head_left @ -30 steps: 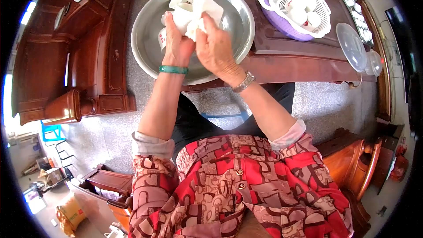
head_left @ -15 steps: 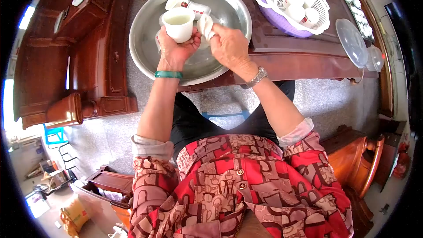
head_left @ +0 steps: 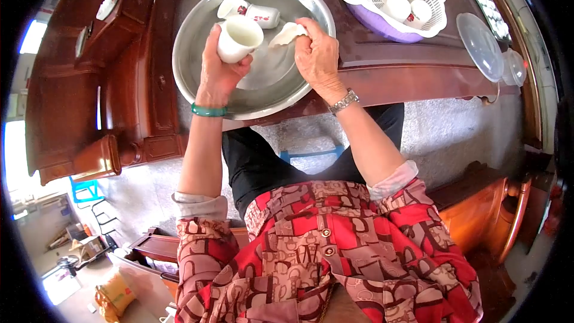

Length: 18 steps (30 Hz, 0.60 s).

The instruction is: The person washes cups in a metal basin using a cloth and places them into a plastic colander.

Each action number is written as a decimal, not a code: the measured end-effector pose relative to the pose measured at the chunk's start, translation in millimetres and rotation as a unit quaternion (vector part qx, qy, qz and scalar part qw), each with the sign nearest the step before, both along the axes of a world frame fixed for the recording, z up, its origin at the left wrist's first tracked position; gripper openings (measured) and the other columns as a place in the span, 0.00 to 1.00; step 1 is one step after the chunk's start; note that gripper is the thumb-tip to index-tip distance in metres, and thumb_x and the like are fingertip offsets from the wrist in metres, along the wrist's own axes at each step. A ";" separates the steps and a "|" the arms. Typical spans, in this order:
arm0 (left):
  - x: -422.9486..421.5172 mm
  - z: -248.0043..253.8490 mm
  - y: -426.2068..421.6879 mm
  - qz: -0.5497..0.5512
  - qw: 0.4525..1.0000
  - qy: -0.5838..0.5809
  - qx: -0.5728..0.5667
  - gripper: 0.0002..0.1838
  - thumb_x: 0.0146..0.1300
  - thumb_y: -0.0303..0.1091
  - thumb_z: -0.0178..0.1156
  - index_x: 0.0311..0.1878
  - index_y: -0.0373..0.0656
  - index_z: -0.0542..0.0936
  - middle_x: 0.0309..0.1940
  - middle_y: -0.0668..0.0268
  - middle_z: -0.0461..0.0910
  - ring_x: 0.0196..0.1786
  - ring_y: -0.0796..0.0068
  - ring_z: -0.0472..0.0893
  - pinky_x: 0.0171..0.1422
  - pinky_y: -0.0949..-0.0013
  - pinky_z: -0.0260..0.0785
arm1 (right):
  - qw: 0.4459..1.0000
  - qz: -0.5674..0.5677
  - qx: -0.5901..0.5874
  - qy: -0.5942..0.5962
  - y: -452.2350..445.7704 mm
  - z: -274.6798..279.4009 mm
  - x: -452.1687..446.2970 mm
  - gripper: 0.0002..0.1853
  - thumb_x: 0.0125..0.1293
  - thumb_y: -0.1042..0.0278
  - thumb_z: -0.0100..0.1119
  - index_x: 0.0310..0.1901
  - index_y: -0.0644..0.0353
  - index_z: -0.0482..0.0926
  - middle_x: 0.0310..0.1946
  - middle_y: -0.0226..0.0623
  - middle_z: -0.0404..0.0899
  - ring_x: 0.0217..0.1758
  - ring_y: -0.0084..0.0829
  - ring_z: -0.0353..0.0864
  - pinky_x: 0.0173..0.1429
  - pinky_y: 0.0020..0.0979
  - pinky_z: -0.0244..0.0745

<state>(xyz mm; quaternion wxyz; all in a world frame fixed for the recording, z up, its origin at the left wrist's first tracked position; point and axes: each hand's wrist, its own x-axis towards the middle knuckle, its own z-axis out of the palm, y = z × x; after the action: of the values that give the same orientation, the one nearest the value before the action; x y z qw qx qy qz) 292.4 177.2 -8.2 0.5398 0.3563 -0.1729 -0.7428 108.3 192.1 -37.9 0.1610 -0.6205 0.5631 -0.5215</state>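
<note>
My left hand (head_left: 220, 67) grips a white cup (head_left: 239, 39), tilted with its mouth toward the right. A crumpled white cloth (head_left: 287, 34) is pinched in my right hand (head_left: 317, 57), a short way right of the cup and apart from it. Both hands are over a wide metal basin (head_left: 182, 63) with some water in it. Two more white cups with red marks lie in the basin behind my left hand: one cup (head_left: 229, 6) at the left, another cup (head_left: 263, 16) on its side against it.
Right of the basin, a white plastic colander (head_left: 439, 24) holding several white cups rests in a purple basin (head_left: 382, 31) on the dark wooden table (head_left: 418, 66). Farther right are a clear plastic lid (head_left: 479, 45) and a tray (head_left: 505, 34) of small white items. Carved wooden furniture (head_left: 128, 78) stands at left.
My left hand has moved left and tipped the cup to the right. My right hand with the cloth has drawn away to the right, so cloth and cup are farther apart.
</note>
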 end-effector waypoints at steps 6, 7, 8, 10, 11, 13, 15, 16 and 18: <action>11.1 -13.0 -3.1 -0.104 0.927 -0.359 -0.015 0.27 0.55 0.56 0.64 0.45 0.40 0.75 0.29 0.70 0.76 0.24 0.83 0.74 0.20 0.81 0.61 | 1.000 -0.005 -0.015 0.019 2.1 -1.1 3.6 0.11 0.56 0.72 0.51 0.42 0.57 0.76 0.26 0.48 0.79 0.29 0.52 0.79 0.34 0.47 0.73; 1.5 -11.0 -2.1 -0.065 0.897 -0.436 -0.011 0.29 0.51 0.57 0.67 0.38 0.37 0.77 0.24 0.70 0.75 0.20 0.85 0.72 0.18 0.82 0.59 | 1.000 -0.002 -0.018 0.022 2.9 -0.9 4.0 0.10 0.56 0.71 0.51 0.42 0.56 0.75 0.26 0.48 0.79 0.29 0.52 0.79 0.34 0.48 0.73; 0.9 -9.2 -3.5 -0.066 0.897 -0.437 -0.012 0.29 0.51 0.57 0.67 0.38 0.37 0.77 0.24 0.70 0.75 0.20 0.85 0.72 0.18 0.82 0.59 | 0.999 0.000 -0.021 0.025 3.1 -0.7 4.4 0.10 0.56 0.71 0.52 0.41 0.56 0.75 0.25 0.47 0.79 0.29 0.52 0.79 0.33 0.48 0.73; -1.2 -7.4 -8.9 -0.141 0.858 -0.494 -0.022 0.27 0.50 0.56 0.67 0.32 0.37 0.78 0.21 0.70 0.75 0.20 0.86 0.71 0.18 0.82 0.57 | 0.999 -0.003 -0.025 0.033 3.8 -2.2 4.8 0.10 0.57 0.71 0.52 0.41 0.56 0.75 0.24 0.47 0.79 0.28 0.51 0.79 0.32 0.48 0.73; -2.6 -14.0 -12.8 -0.135 0.862 -0.486 -0.048 0.28 0.47 0.57 0.68 0.30 0.35 0.78 0.19 0.67 0.75 0.19 0.84 0.71 0.18 0.80 0.56 | 0.999 -0.004 -0.028 0.043 4.1 -2.9 4.6 0.10 0.57 0.70 0.52 0.41 0.56 0.75 0.24 0.47 0.79 0.28 0.51 0.79 0.32 0.48 0.73; -1.7 -23.1 -23.9 -0.143 0.822 -0.549 -0.051 0.31 0.45 0.58 0.68 0.33 0.33 0.79 0.22 0.64 0.77 0.22 0.79 0.74 0.22 0.77 0.61 | 0.999 -0.002 -0.025 0.045 4.4 -3.2 4.2 0.10 0.57 0.70 0.52 0.41 0.56 0.75 0.23 0.47 0.78 0.27 0.51 0.79 0.31 0.48 0.73; 0.9 -38.5 -35.4 -0.148 0.777 -0.609 -0.052 0.34 0.43 0.58 0.69 0.36 0.30 0.79 0.25 0.61 0.79 0.26 0.75 0.77 0.26 0.75 0.66 | 0.998 0.006 -0.017 0.057 5.5 -1.0 3.6 0.10 0.57 0.69 0.53 0.41 0.56 0.75 0.21 0.47 0.77 0.26 0.50 0.78 0.30 0.48 0.73; -1.2 -44.1 -38.4 -0.133 0.760 -0.632 -0.075 0.37 0.42 0.60 0.68 0.40 0.29 0.79 0.30 0.57 0.81 0.32 0.68 0.79 0.35 0.70 0.69 | 0.998 0.004 -0.017 0.055 6.6 1.7 3.3 0.10 0.57 0.69 0.53 0.41 0.56 0.75 0.21 0.47 0.77 0.26 0.50 0.78 0.30 0.48 0.73; -0.7 -54.2 -42.1 -0.120 0.740 -0.655 -0.097 0.40 0.41 0.61 0.67 0.44 0.28 0.79 0.35 0.52 0.82 0.39 0.61 0.82 0.43 0.66 0.72 | 0.998 0.012 0.033 0.052 8.4 5.4 3.5 0.12 0.58 0.71 0.50 0.43 0.55 0.77 0.23 0.49 0.78 0.27 0.52 0.78 0.33 0.46 0.72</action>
<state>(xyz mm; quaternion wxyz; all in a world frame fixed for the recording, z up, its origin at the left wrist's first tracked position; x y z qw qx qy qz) 291.7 135.0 -62.4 0.2319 0.6768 -0.5962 -0.3644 111.8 200.4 -32.5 0.1580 -0.6475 0.5800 -0.4684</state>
